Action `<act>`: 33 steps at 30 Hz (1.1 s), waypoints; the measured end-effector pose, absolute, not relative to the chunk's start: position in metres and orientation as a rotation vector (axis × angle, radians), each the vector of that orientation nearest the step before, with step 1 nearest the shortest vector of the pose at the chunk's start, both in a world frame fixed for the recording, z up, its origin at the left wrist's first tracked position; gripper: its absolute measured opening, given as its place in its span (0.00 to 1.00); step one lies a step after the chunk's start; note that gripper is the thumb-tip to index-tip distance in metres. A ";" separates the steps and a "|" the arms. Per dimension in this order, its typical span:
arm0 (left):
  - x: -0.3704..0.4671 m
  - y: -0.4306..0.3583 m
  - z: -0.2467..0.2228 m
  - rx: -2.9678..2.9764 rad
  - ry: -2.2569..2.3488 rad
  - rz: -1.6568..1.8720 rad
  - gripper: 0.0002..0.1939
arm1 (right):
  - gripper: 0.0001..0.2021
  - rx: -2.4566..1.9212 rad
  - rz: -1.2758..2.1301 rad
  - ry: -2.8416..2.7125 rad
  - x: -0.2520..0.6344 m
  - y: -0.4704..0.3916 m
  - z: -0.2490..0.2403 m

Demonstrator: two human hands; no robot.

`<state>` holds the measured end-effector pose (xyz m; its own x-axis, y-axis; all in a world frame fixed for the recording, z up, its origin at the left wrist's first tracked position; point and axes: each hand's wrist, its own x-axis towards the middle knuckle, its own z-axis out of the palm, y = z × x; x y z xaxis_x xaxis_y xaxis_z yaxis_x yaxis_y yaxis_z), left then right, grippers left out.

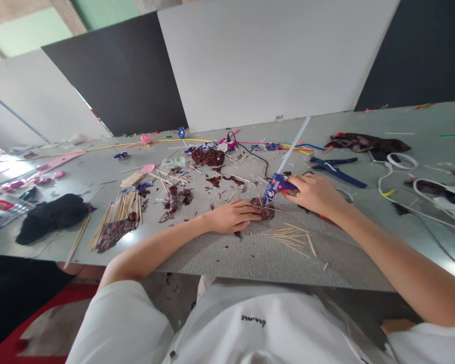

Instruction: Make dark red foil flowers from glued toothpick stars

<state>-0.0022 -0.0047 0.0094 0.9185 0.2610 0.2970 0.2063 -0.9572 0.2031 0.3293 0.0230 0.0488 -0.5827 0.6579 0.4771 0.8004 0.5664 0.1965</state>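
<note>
Two hands — right (314,193) gripping plastic glue gun (276,186), left (233,216) touching mottled piece (267,214) (pinch unclear).

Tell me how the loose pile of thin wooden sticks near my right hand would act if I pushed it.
The sticks look straight, so each is probably stiff. Being so slender, they should be light. They lie loose and crossed, so a push would likely scatter them.

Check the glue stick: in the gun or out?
Partly in: the glue stick projects from the glue gun in the right hand, lower end hidden.
</note>
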 end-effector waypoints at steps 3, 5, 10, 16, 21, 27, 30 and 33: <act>-0.002 -0.006 0.011 2.899 0.398 0.500 0.24 | 0.16 -1.195 -0.569 -2.453 0.328 0.022 0.048; -0.002 -0.006 0.011 2.884 0.421 0.511 0.23 | 0.16 -1.198 -0.593 -2.459 0.327 0.022 0.048; -0.002 -0.006 0.011 2.866 0.423 0.534 0.21 | 0.17 -1.205 -0.624 -2.462 0.327 0.023 0.046; -0.001 -0.006 0.011 2.871 0.425 0.531 0.20 | 0.15 -1.207 -0.570 -2.461 0.328 0.024 0.044; -0.002 -0.006 0.010 2.860 0.423 0.522 0.21 | 0.15 -1.206 -0.587 -2.479 0.329 0.024 0.045; -0.001 -0.006 0.011 2.846 0.428 0.530 0.21 | 0.15 -1.196 -0.541 -2.463 0.329 0.024 0.045; -0.001 -0.006 0.012 2.845 0.418 0.525 0.21 | 0.15 -1.193 -0.561 -2.465 0.329 0.024 0.045; -0.001 -0.006 0.012 2.847 0.420 0.517 0.21 | 0.15 -1.182 -0.565 -2.470 0.328 0.023 0.047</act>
